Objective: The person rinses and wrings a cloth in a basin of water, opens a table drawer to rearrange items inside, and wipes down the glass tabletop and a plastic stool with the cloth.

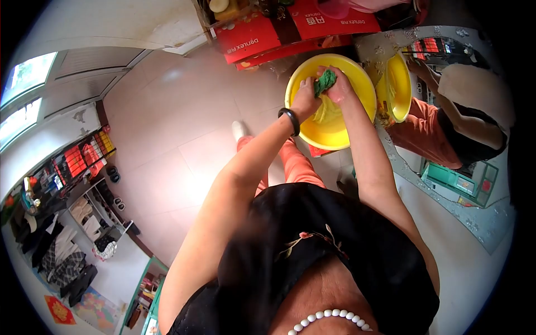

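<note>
Cloth [325, 82] between left hand [305, 100], right hand [341, 89], apparently inside basin rim [373, 103]

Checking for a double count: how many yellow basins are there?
1: the yellow basin under the left hand and right hand. The mirror reflection to its right isn't counted.

The basin [362, 114] looked like smooth, glossy yellow plastic; the green cloth [325, 82] was matt and crumpled, and the floor tiles [162, 123] had a smooth sheen.

a basin [360, 92] sits before the person [329, 234], a mirror [459, 131] to its right, boxes [335, 23] behind it, shoes [113, 173] on the floor [167, 117] at left.
</note>
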### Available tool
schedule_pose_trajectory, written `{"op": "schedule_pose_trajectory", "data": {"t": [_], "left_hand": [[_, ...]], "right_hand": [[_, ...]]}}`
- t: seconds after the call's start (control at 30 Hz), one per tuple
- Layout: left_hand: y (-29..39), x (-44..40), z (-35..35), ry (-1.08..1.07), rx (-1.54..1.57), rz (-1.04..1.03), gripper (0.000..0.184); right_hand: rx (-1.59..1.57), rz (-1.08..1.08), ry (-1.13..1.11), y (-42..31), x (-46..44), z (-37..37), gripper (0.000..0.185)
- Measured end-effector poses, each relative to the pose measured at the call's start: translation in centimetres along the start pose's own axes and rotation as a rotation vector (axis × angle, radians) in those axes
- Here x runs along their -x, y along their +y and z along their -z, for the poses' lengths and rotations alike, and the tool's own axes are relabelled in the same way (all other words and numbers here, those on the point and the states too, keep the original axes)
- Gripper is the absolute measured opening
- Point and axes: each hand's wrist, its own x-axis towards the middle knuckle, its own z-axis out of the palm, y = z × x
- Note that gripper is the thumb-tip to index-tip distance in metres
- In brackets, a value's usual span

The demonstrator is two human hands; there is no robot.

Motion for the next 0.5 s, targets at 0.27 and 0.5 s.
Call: {"op": "schedule_pose_trajectory", "data": {"t": [0.27,0.5], "left_hand": [[0.1,7.1,9.5,-0.101,0.793,0.231,0.042],[-5.2,16.7,25.9,0.01,1.398,0.338,0.038]], "right_hand": [[0.479,-0.004,-0.193,2.2,10.0,-7.0,0.027],[0.752,0.075,-0.378,12.4,13.7,-24.6,0.038]]}}
